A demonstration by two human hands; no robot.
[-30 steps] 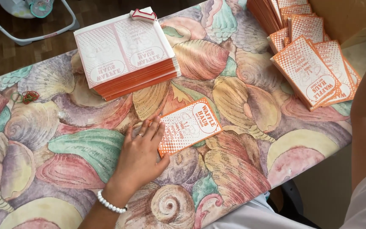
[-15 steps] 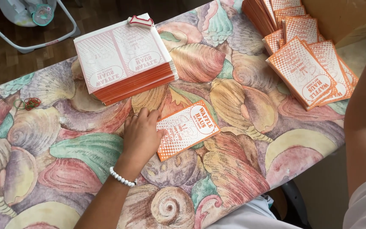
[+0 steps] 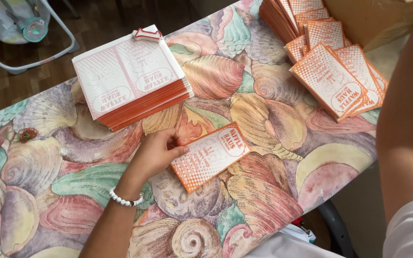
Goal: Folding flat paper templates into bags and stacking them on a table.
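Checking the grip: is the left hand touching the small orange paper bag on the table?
Touching. The head view shows the left hand with its fingertips on the left edge of the orange paper bag, no gap between them.

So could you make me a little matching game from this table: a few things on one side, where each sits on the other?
Things:
1. single orange card
2. thick flat stack
3. fanned pile of cards
4. rubber bands

Places:
A. far left of the table
B. upper right
C. at the left hand
D. upper middle, with a small clip on top

Pairs: 1-C, 2-D, 3-B, 4-A
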